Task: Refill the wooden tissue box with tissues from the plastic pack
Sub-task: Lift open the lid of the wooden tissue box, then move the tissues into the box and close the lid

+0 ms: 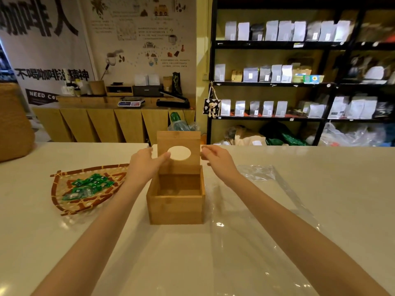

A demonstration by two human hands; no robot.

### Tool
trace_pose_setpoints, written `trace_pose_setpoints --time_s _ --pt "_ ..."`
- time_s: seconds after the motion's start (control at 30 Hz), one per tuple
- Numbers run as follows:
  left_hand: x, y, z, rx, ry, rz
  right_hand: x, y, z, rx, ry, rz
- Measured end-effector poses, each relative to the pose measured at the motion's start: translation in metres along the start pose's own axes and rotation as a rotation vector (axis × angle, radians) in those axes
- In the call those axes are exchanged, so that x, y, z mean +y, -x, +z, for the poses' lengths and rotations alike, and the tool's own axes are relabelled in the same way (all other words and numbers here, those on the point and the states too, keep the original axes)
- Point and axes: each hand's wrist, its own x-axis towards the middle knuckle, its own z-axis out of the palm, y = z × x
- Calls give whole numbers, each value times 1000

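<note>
The wooden tissue box point(176, 207) stands at the middle of the white table, and its inside shows only bare wood. Its hinged lid point(178, 140), with an oval hole, is raised upright at the far side. My left hand point(142, 163) holds the lid's left edge, thumb at the rim of the oval hole. My right hand point(215, 159) pinches the lid's right edge with its fingertips. A clear plastic pack point(267, 189) lies flat on the table to the right of the box, under my right forearm. No tissues are visible.
A fan-shaped woven tray point(64, 201) with several green packets lies left of the box. A large woven basket point(12, 124) stands at the far left edge. Behind the table are a wooden counter point(106, 124) and black shelves point(277, 82) of bags.
</note>
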Motion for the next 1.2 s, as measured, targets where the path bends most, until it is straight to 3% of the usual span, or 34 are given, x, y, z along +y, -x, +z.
trace_pose_setpoints --time_s 0.07,0.17,0.23,0.37,0.47,0.73,0.9,1.0,1.1,1.2 --pt "15 19 1 145 -60 148 6 5 -18 52 66 1" --pt "43 54 8 241 -63 558 25 19 -49 103 265 7" --pt "54 76 18 74 -85 732 38 31 -65 98 439 33" --pt "58 107 50 -493 -203 934 70 57 -85 24 910 175" --pt "54 123 73 -705 -288 1110 91 75 -88 -141 1025 310" --pt "58 143 114 -724 -373 1349 109 72 -130 -342 914 175" --pt "69 161 134 -709 -270 1274 110 69 -136 -389 910 139" --pt "71 162 143 -703 -314 1295 103 78 -139 -314 784 113" --pt "68 162 149 -722 -353 1278 88 94 -153 -133 439 143" --pt "68 162 150 -759 -224 1248 70 121 -173 41 263 145"
